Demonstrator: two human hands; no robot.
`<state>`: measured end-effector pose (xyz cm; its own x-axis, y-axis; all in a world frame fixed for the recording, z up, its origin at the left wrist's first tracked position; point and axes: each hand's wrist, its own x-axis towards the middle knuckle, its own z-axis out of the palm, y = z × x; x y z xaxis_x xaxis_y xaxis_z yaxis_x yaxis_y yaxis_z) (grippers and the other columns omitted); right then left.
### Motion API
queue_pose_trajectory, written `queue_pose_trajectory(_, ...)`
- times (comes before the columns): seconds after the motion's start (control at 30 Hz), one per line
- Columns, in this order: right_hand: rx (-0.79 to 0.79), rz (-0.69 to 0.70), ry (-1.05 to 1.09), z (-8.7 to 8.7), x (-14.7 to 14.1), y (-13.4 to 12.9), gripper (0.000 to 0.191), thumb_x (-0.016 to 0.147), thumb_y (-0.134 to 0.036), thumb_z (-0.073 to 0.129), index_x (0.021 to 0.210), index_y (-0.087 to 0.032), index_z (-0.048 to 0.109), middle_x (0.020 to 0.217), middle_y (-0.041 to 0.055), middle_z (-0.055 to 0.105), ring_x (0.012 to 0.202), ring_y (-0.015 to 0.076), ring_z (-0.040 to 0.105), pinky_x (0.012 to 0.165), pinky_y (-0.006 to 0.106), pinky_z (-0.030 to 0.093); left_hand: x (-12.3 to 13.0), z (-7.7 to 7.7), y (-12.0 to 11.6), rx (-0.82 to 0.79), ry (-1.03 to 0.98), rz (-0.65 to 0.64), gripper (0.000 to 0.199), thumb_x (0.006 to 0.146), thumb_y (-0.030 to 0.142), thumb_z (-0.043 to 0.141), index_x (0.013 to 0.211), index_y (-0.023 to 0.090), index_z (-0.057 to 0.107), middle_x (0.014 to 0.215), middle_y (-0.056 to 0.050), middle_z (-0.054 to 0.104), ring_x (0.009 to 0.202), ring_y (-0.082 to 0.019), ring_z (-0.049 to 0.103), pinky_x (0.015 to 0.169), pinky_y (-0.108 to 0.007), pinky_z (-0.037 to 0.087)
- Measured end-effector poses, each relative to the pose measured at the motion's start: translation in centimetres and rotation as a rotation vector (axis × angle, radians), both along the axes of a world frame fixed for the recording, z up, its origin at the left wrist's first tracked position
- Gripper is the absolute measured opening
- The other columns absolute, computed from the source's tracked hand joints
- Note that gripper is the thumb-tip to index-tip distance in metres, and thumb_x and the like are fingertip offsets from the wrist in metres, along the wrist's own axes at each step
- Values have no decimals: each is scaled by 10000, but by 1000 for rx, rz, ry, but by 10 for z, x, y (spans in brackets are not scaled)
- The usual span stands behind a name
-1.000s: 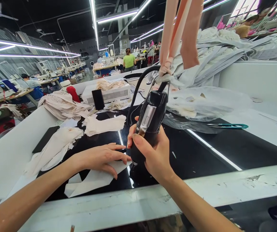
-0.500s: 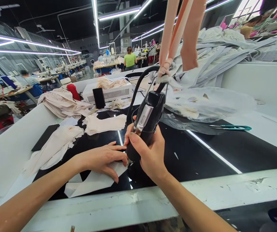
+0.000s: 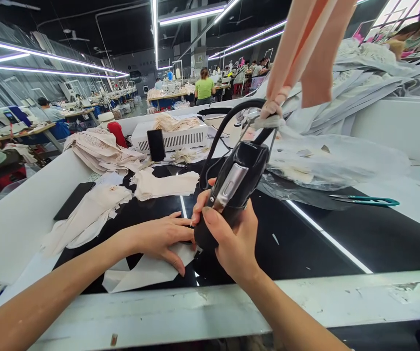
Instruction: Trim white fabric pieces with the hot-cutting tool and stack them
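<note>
My right hand [image 3: 233, 243] is wrapped round a black corded electric fabric cutter [image 3: 233, 187] with a silver lever on its side; the thumb lies just below the lever. The cutter leans to the right, and its lower end is low over the black glossy work surface [image 3: 286, 253], its tip hidden. Peach fabric strips [image 3: 297, 53] are knotted at its top by the cable. My left hand [image 3: 162, 241] lies flat with fingers spread on a pale fabric piece [image 3: 147, 274], its fingertips beside the cutter's base.
Cream fabric stacks [image 3: 89, 214] and a black flat object [image 3: 73, 201] lie at left. A phone [image 3: 156, 145] leans on a white vented box [image 3: 191, 136]. Teal thread snips [image 3: 374, 200] and a clear plastic bag [image 3: 327, 158] are at right. People work behind.
The view has shifted, so most things sit slightly further right. The cutter now leans more to the right, and its metal foot no longer shows. Both hands keep their places.
</note>
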<state>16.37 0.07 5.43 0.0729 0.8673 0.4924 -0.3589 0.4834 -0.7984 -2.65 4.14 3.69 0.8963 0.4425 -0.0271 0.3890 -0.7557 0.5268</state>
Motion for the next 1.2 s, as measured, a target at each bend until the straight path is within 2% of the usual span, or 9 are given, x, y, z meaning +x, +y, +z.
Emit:
queue_pose_trajectory(0.23,-24,-10,-35,-2,-3,-3,277,863,-374,832,1020,-285,621,831,-35,696,670,162,638,646,335,583,0,-4,3,0,-26,-14,647,850,360,1001,1426,242,729,1500,-158,706,1498,-389,598,1332,-635,348)
queue_pose_trajectory(0.37,-15,20,-1,-1,-3,-5,269,866,-364,830,1034,-289,634,831,-43,697,660,156,636,681,344,597,1,-1,2,-7,-7,-29,709,844,299,999,1476,225,686,1572,-179,659,1547,-407,552,1308,-645,388)
queue_pose_trajectory(0.57,7,54,1,-2,-8,-7,278,865,-371,832,1021,-287,618,813,-43,686,632,155,623,685,358,619,4,5,-1,-29,14,18,616,754,282,1056,1301,224,780,1488,-125,723,1498,-380,607,1308,-581,423)
queue_pose_trajectory(0.77,-15,34,-38,-4,-9,-6,252,884,-358,813,1040,-290,626,844,-33,691,679,169,647,703,366,612,5,6,-1,-31,-16,6,657,734,248,1062,1325,230,776,1492,-116,729,1503,-375,605,1298,-562,439)
queue_pose_trajectory(0.93,-18,59,4,-3,-13,-9,280,865,-382,827,1049,-293,637,823,-37,687,711,185,675,719,375,614,8,9,-2,-36,-22,13,813,658,200,1097,1399,246,768,1527,-127,715,1501,-407,604,1283,-547,462)
queue_pose_trajectory(1.07,-16,75,-7,-5,-16,-10,267,859,-370,827,1037,-293,644,821,-37,686,721,186,680,710,366,610,11,11,-3,-26,-22,21,780,641,195,1103,1358,245,798,1507,-114,730,1501,-422,598,1293,-554,456)
queue_pose_trajectory(1.2,-32,45,-25,-5,-16,-9,243,868,-357,818,1036,-289,657,830,-33,695,742,187,689,746,374,622,9,12,-4,24,-11,1,685,653,228,1101,1270,188,804,1424,-128,762,1451,-412,634,1286,-550,464)
